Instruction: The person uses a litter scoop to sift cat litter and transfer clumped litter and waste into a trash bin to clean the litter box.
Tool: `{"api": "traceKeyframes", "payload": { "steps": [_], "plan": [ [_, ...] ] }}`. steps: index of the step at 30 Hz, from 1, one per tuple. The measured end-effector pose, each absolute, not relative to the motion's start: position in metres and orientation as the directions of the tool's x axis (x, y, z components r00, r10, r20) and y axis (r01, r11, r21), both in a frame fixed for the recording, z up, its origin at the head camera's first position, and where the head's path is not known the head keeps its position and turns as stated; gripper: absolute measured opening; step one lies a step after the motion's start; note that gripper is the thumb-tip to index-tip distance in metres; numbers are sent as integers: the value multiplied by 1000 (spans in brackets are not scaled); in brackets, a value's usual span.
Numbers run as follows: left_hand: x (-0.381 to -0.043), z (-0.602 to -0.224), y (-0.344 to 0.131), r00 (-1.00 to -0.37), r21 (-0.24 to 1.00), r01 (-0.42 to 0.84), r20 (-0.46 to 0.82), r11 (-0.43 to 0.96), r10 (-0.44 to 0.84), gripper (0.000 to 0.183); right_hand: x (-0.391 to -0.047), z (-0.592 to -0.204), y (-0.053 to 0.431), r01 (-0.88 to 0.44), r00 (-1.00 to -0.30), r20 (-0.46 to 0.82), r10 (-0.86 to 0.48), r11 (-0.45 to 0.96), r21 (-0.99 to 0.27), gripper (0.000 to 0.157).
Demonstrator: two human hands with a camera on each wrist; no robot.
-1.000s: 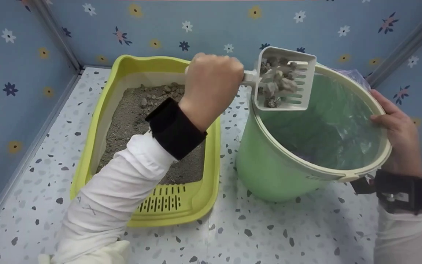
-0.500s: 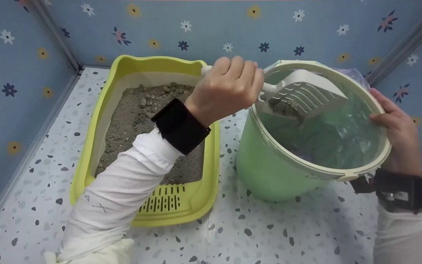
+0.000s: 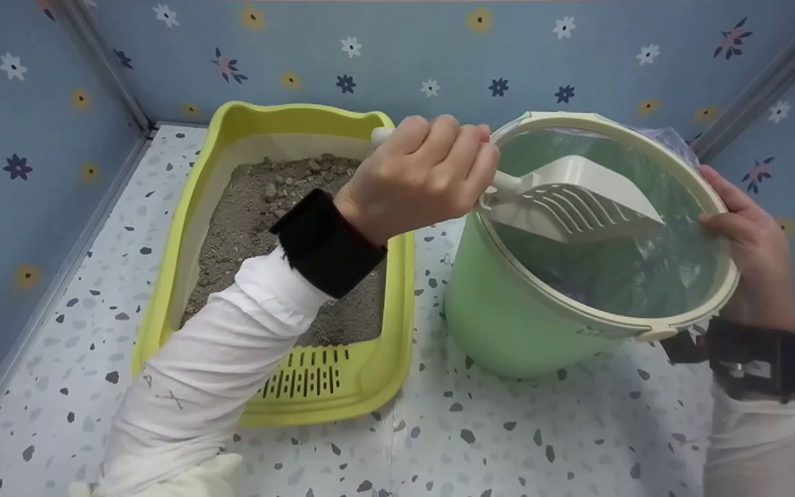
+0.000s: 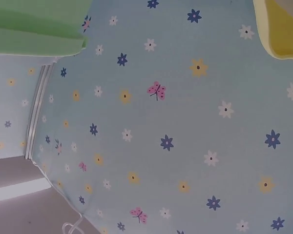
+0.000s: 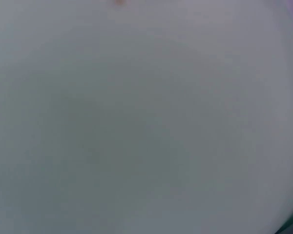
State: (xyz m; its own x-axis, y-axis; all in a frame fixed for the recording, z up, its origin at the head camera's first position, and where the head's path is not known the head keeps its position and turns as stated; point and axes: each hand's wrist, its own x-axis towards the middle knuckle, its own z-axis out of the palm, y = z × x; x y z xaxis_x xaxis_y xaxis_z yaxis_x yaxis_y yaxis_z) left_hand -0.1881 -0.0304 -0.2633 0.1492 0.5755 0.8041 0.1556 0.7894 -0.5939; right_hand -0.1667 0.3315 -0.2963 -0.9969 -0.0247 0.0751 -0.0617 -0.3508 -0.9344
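Note:
In the head view, my left hand grips the handle of a pale slotted litter scoop. The scoop's head is tipped over inside the mouth of a green trash bin, slots facing up, and no clumps show on it. A clear bag lines the bin. At the bin's right side, my right hand holds the cream rim, thumb over the inside and fingers outside. To the left stands a yellow-green litter box with grey-brown litter, partly hidden behind my left forearm.
Blue flowered panels stand behind and at both sides, close to the box and bin. The speckled floor runs beneath everything. The left wrist view mostly shows the flowered wall; the right wrist view is a grey blur.
My left hand has turned the scoop over and lowered it into the bin's mouth. Clumps that lay on it have dropped off. My right hand stays at the rim.

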Motion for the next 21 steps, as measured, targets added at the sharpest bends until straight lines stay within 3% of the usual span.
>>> {"api": "traceKeyframes", "payload": {
  "steps": [4, 12, 21],
  "plan": [
    [-184, -260, -39, 76, -495, 226, 868, 839, 491, 29, -166, -297, 331, -60, -997, 70, -14, -370, -927, 54],
    [-172, -252, -63, -84, -176, 364, 972, 914, 220, 35, -166, -298, 333, -47, -999, 48, 6, -354, -934, 54],
    [-150, -270, -108, -285, 59, 340, 958, 938, 43, 57, -168, -297, 334, -53, -999, 48, 26, -292, -955, 57]
  ]
}}
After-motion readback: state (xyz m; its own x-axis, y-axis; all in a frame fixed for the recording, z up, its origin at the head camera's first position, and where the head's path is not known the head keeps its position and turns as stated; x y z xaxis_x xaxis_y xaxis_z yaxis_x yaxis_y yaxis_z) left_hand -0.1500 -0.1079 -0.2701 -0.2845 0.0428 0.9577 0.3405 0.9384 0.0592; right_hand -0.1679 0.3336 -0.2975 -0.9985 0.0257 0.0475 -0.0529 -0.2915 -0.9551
